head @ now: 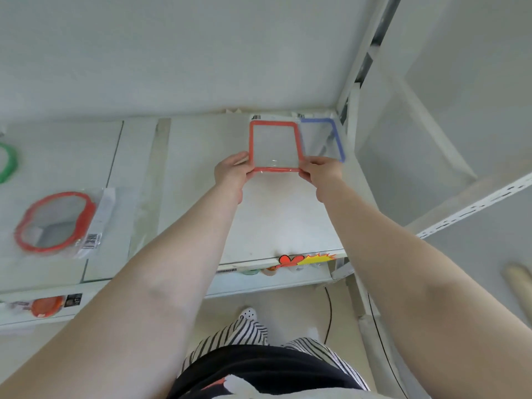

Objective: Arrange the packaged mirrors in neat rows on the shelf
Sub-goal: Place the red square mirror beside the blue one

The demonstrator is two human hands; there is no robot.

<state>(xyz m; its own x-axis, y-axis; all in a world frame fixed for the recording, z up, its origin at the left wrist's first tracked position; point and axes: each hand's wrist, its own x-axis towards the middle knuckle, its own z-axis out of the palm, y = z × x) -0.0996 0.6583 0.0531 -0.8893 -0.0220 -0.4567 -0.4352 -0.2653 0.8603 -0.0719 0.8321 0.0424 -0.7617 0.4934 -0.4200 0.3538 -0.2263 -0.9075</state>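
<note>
Here, both bare arms reach out over a white, smooth shelf [273, 220] toward its far right corner. The left hand [231, 169] and the right hand [319, 171] each pinch a near corner of a rectangular mirror with a rounded orange-red plastic frame [251, 139], sealed in a clear, glossy bag with a barcode tab at its far edge. The mirror lies flat or nearly flat on the shelf, stretching away from the fingers toward the back wall, so the grip sits only on its near edge. Just right of it, overlapping slightly at the edge, lies a second packaged mirror of the same shape with a blue frame [338, 139], tucked against the shelf's right upright. Well apart on the left, an oval mirror with a wavy red frame [86, 210] rests in its crinkled transparent bag, a barcode sticker at its near right. At the far left edge, part of a green frame [10, 162] shows. A red and yellow sticker [305, 259] hangs on the shelf's near lip
</note>
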